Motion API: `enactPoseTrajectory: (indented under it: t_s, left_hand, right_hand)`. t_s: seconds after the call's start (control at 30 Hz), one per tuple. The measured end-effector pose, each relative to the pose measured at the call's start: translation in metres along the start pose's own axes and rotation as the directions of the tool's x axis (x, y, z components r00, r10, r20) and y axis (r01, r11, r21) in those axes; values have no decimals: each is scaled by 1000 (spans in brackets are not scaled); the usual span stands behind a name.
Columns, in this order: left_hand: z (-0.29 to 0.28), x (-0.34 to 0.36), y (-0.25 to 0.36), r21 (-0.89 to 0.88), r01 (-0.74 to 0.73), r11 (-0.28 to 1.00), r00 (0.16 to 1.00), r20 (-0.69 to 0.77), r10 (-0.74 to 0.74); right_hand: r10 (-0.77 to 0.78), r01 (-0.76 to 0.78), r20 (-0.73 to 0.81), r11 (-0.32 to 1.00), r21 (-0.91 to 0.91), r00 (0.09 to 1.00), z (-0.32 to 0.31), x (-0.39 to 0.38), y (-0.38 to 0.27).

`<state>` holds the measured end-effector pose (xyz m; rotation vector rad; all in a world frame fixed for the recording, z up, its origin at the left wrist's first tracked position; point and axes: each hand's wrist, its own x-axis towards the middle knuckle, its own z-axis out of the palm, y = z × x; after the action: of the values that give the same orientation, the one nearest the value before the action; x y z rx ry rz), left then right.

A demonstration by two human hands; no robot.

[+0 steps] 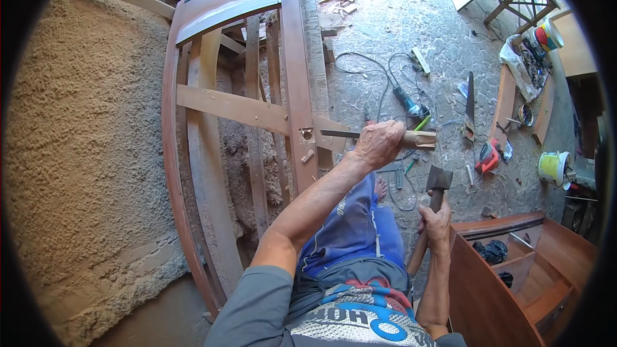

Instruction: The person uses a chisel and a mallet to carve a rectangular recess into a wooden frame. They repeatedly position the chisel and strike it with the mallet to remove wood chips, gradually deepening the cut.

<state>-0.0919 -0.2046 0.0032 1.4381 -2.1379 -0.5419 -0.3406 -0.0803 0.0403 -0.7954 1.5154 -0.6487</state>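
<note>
Currently we chisel at the frame (pixel 297 90), reddish-brown wood with pale cross rails. Hammer (pixel 439 180): dark blocky head, wooden shaft, right hand (pixel 437 223) fingers wrapped around it. Chisel (pixel 360 135): flat steel blade on the stile, left hand (pixel 379 143) fisted round its wooden handle. We judge square, light blows best.

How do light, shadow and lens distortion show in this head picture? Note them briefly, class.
Head view: hard sun on the concrete floor top right; the door frame bows from the fisheye; black corners ring the picture; the left hand with the chisel and the right hand with the hammer look sharp.
</note>
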Motion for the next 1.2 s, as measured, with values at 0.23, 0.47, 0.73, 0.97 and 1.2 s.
enactPoseTrajectory:
  t_s: [0.23,0.47,0.73,0.97,1.2]
  left_hand:
    - [-7,15,-9,60,195,979,945,257,-204]
    - [-10,21,-14,65,227,972,915,328,-236]
    - [-10,17,-11,70,198,978,916,341,-210]
    - [-5,18,-10,52,184,982,921,340,-190]
    - [-7,13,-13,86,187,979,914,349,-205]
  right_hand:
    - [99,-96,-32,993,74,995,-13,8,28]
    - [135,-133,-10,986,99,991,-8,17,36]
    - [156,-157,14,984,87,988,1,19,25]
    - [146,-148,38,986,75,989,3,20,21]
    - [150,-153,38,983,98,988,2,19,23]
